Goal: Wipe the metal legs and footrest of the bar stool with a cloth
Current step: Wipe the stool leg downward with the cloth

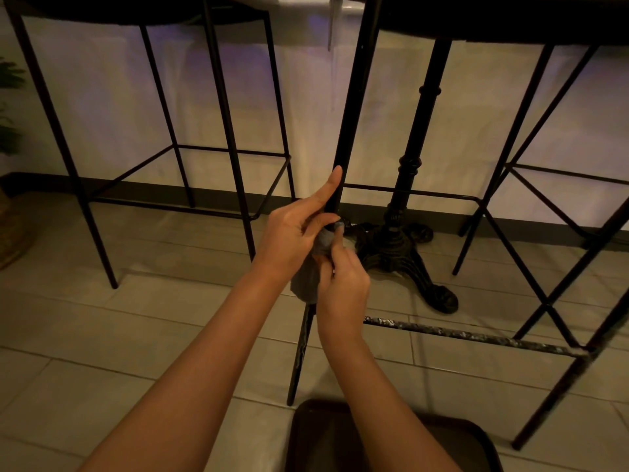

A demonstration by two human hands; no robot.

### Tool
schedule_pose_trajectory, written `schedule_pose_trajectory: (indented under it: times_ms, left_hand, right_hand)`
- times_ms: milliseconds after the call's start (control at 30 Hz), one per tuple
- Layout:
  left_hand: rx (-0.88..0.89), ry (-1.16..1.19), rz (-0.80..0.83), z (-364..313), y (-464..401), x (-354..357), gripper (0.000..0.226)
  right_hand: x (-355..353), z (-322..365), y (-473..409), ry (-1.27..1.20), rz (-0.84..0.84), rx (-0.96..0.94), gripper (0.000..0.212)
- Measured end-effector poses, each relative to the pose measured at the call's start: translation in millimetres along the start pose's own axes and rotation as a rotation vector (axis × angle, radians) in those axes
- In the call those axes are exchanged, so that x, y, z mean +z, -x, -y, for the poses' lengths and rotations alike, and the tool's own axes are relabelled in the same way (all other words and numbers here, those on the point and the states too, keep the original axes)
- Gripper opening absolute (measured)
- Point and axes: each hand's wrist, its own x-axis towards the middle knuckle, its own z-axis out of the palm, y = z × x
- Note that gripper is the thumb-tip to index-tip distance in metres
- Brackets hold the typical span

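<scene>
A black metal bar stool leg point(352, 107) runs from the top centre down to the floor in front of me. A grey cloth point(308, 284) is bunched around the leg at mid height. My left hand point(296, 233) grips the cloth against the leg, with its index finger pointing up along the metal. My right hand point(342, 284) pinches the cloth from the lower right side. The stool's footrest bar point(476, 337), scuffed with pale marks, runs right from the leg to another leg point(575, 366).
A cast-iron table pedestal point(401, 240) stands just behind the leg. Another black stool point(163, 137) is at the left and one more point(531, 212) at the right. A dark seat point(391, 437) lies below my arms. Grey floor tiles meet a pale wall with dark skirting.
</scene>
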Motion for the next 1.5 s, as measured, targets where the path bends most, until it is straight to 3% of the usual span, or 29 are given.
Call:
schedule_pose_trajectory:
  times_ms: [133,400,600,733,867,1233,1500]
  left_hand:
    - [0.002,-0.024,-0.007,3.6,3.6,0.8,0.060]
    - [-0.056,0.033,-0.007,-0.3,6.9,1.8,0.061]
    - [-0.050,0.039,0.003,3.6,5.5,2.3,0.060]
    - [-0.053,0.043,-0.007,2.0,6.9,4.6,0.060]
    - [-0.060,0.047,-0.004,2.5,7.6,4.8,0.060]
    - [-0.057,0.032,0.005,1.5,21.4,6.5,0.063]
    - [-0.109,0.073,-0.017,-0.2,21.8,7.9,0.061]
  right_hand:
    - [6.1,-1.9,7.8,0.007,-0.027,0.022,0.050]
    - [9.9,-20.3,27.5,0.026,0.107,0.054,0.047]
    - [0.9,-5.4,-1.3,0.001,0.005,-0.022,0.033]
    - [6.6,-5.7,2.0,-0.014,-0.015,-0.009,0.040]
    - [12.3,-15.2,24.0,-0.016,0.046,0.033,0.049]
    - [16.7,-37.9,44.0,0.064,0.212,0.005,0.038]
    - [8.6,-27.5,17.7,-0.005,0.153,0.004,0.032]
